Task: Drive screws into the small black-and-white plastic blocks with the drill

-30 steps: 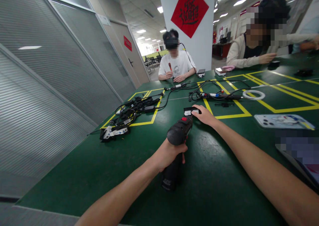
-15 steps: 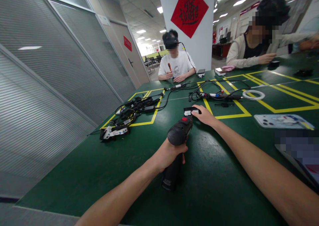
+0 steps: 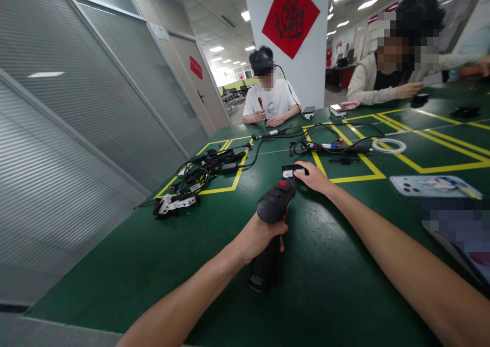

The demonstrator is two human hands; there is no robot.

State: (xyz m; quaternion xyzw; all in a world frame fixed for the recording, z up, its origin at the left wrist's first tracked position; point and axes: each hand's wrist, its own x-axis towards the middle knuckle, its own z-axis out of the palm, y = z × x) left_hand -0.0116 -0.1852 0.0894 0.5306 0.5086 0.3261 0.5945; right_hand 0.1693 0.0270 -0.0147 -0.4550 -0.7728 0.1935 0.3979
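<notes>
My left hand [image 3: 264,240] is wrapped round the grip of a black cordless drill [image 3: 273,201] with a red switch on top. The drill's nose points away from me, toward a small black-and-silver block [image 3: 289,172] on the green table. My right hand [image 3: 313,177] grips that block from its right side, fingers closed on it. Where the drill's tip meets the block is hidden behind the drill body, so I cannot tell whether they touch.
Tangled black cables [image 3: 206,168] and a white-and-black strip [image 3: 176,204] lie at left. Beyond my right hand are a wired pen-like tool [image 3: 329,147] and a white ring [image 3: 389,146]. A phone [image 3: 434,187] lies at right. Two people sit across the table [image 3: 214,265].
Both hands, the drill and the block stay practically where they were. No clear movement shows elsewhere on the table.
</notes>
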